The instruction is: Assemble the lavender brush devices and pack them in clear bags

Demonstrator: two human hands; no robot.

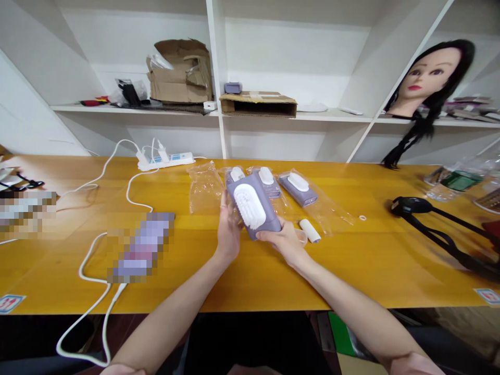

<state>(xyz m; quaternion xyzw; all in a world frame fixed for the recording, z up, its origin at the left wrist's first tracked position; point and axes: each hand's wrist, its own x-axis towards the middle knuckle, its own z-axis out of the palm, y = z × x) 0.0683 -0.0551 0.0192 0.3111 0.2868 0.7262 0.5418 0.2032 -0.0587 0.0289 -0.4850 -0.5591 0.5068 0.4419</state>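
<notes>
Over the middle of the table I hold a purple-grey brush (264,195), a flat block with a white oval pad of short bristles facing me. My left hand (228,232) supports its left side, fingers partly hidden behind it. At the lower right corner my right hand (287,240) grips it, thumb on the near edge. Just beyond lie several similar purple-grey blocks with white ovals, among them a right-hand block (302,195), on or in clear plastic bags (206,188). A small white roll (310,230) rests to the right of my right hand.
A phone (144,245) with a white cable lies left, below a power strip (167,161). On the right are a black strapped object (414,205), a small ring (363,217) and a plastic bottle (461,179). Shelves behind hold cardboard boxes (182,73) and a mannequin head (425,78).
</notes>
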